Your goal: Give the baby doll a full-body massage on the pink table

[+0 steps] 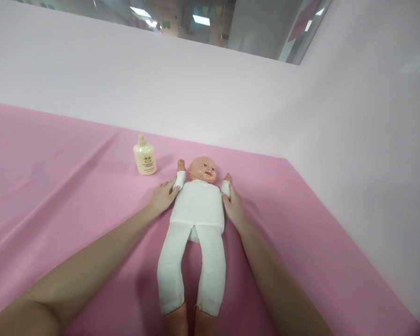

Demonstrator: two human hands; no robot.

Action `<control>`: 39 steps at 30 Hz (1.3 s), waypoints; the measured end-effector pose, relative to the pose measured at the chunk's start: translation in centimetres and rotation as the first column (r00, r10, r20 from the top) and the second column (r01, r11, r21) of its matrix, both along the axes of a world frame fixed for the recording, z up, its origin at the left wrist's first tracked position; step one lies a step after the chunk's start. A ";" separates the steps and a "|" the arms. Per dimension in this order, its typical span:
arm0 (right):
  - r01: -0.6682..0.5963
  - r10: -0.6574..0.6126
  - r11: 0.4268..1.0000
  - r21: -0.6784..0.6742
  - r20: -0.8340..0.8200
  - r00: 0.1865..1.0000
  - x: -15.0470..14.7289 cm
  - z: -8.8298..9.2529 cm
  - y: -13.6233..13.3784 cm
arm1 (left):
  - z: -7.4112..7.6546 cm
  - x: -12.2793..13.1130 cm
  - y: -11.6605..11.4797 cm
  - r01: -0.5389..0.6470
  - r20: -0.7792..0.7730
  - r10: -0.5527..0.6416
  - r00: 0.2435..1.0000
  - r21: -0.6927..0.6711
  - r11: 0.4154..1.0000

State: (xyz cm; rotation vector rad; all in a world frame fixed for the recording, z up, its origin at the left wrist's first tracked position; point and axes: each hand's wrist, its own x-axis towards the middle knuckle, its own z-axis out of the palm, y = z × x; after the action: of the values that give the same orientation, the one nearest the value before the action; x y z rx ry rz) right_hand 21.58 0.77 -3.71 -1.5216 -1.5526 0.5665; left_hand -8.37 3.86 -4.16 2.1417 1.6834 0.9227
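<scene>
A baby doll (198,203) with a white cloth body lies on its back, head away from me, both its arms bent up beside the head. My left hand (163,197) is closed around the doll's arm on the left, thumb on the near side. Around the arm on the right, my right hand (234,207) has its thumb and fingers closed. The doll's feet run out of view at the bottom edge.
A cream-coloured pump bottle (145,158) stands upright left of the doll's head. Pink cloth (91,196) with a few folds covers the surface. White walls (364,140) rise behind and at the right, with a window (182,21) above.
</scene>
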 end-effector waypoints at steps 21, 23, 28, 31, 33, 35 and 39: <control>-0.074 0.094 0.895 0.439 -0.025 0.995 -1.8 1.5 -2.8 | 1.8 0.8 -2.7 0.345 0.046 -0.400 0.915 0.425 0.837; -0.119 0.126 0.887 0.446 0.012 0.992 -1.8 1.5 -3.1 | 1.8 0.8 -2.7 0.358 0.036 -0.419 0.907 0.456 0.815; -0.186 0.144 0.858 0.478 0.124 0.982 -2.0 2.0 -3.6 | 1.7 0.7 -2.6 0.415 0.011 -0.481 0.877 0.488 0.768; -0.205 0.142 0.848 0.488 0.163 0.976 -2.1 2.4 -3.7 | 1.8 0.7 -2.7 0.421 0.023 -0.484 0.875 0.460 0.782; -0.207 0.139 0.859 0.468 0.175 0.975 -2.1 2.5 -3.8 | 1.9 0.7 -2.7 0.415 0.039 -0.468 0.883 0.404 0.815; -0.205 0.137 0.876 0.436 0.182 0.974 -2.1 2.6 -3.9 | 2.1 0.8 -2.8 0.407 0.050 -0.448 0.893 0.338 0.849; -0.210 0.149 0.894 0.395 0.181 0.972 -2.1 2.6 -3.9 | 2.3 0.8 -2.9 0.415 0.058 -0.446 0.893 0.273 0.868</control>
State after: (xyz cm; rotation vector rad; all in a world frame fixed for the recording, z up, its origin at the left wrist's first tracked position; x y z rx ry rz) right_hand 19.51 -3.13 -1.09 -1.1221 -1.8053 0.2069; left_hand -7.53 0.95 -1.88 2.4259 1.0014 1.1435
